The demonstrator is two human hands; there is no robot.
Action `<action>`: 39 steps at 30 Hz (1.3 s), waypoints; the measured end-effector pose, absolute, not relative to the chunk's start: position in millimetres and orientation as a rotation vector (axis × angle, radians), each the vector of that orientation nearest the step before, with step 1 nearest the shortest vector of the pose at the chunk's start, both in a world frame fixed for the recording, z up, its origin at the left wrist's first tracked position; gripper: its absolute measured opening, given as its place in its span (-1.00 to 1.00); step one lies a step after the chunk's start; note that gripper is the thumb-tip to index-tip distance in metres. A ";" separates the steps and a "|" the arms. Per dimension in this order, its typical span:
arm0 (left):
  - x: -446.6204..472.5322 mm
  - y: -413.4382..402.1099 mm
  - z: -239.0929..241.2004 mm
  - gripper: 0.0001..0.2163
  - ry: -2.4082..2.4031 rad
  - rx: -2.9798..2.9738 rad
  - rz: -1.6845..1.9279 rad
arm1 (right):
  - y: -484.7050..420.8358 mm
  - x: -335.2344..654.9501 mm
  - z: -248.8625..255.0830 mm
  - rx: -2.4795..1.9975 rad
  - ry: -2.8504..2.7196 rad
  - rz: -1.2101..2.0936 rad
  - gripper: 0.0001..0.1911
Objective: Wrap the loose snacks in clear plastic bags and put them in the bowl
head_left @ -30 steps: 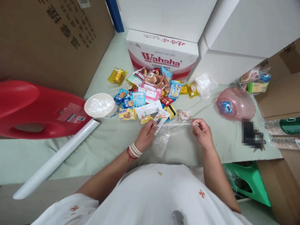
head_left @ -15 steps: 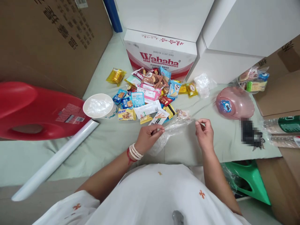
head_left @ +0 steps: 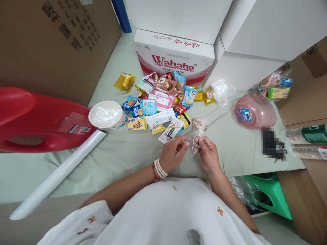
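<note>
Two bare hands work close together over the near side of the cloth-covered counter, and I watch the gap between them. Crumpled clear plastic film bunches there, at the inner side of the right hand, whose thumb and forefinger pinch it. That makes the right the nearer hand. The left hand faces it from the left, fingers curled and thumb tip by the film's thin edge; I cannot tell whether it grips any.

I read the film's long axis as mostly near to far, leaning right at its far end, where it overlaps a small beige packet in my view; contact there is unclear. A white packet with black lettering lies just beyond the left hand, at the near edge of the snack pile, so that side is tight. To the right I see bare cloth as far as the pink bowl. The counter's near edge runs just on the near side of both hands.
</note>
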State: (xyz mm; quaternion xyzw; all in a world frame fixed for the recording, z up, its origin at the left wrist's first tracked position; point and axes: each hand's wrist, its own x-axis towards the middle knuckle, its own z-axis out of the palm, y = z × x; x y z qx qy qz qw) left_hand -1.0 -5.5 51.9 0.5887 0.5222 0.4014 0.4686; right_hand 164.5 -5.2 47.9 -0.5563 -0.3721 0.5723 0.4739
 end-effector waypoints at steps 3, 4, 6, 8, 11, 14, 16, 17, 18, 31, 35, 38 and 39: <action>5.4 5.4 43.7 -0.77 1.276 1.391 0.987 | -6.6 166.0 47.8 -1.399 -1.005 1.390 -0.61; 7.9 8.8 40.9 -0.76 1.238 1.382 0.980 | -7.0 166.4 47.8 -1.419 -1.046 1.370 -0.61; 11.4 14.0 36.6 -0.70 1.164 1.310 0.983 | -7.6 167.8 48.2 -1.474 -1.129 1.297 -0.62; 11.8 16.5 34.9 -0.68 1.107 1.219 0.976 | -8.2 170.5 49.2 -1.518 -1.197 1.221 -0.62; 7.4 17.0 36.6 -0.64 1.061 1.178 0.943 | -9.9 174.8 51.3 -1.538 -1.273 1.170 -0.63; 1.5 17.0 39.9 -0.59 1.073 1.219 0.924 | -12.9 177.0 52.2 -1.559 -1.349 1.120 -0.65; -1.7 17.3 41.1 -0.58 1.097 1.284 0.916 | -15.2 177.1 51.8 -1.567 -1.391 1.091 -0.64; -3.1 17.7 41.2 -0.58 1.104 1.310 0.915 | -16.3 176.9 51.5 -1.568 -1.406 1.086 -0.64; -4.4 18.1 40.9 -0.58 1.101 1.322 0.915 | -17.3 176.9 51.1 -1.568 -1.414 1.083 -0.64; -3.3 23.5 41.1 -0.62 0.981 1.050 0.834 | -12.4 190.5 61.9 -1.378 -1.591 1.051 -0.70; 12.4 25.7 46.1 -0.62 0.914 1.047 0.922 | -10.8 188.4 66.2 -1.348 -1.668 1.027 -0.72; 13.7 25.9 46.5 -0.61 0.910 0.932 0.966 | -11.3 191.6 65.6 -1.404 -1.629 0.974 -0.70; 12.6 25.8 45.9 -0.61 0.903 0.903 0.965 | -11.7 193.1 64.2 -1.423 -1.605 0.977 -0.69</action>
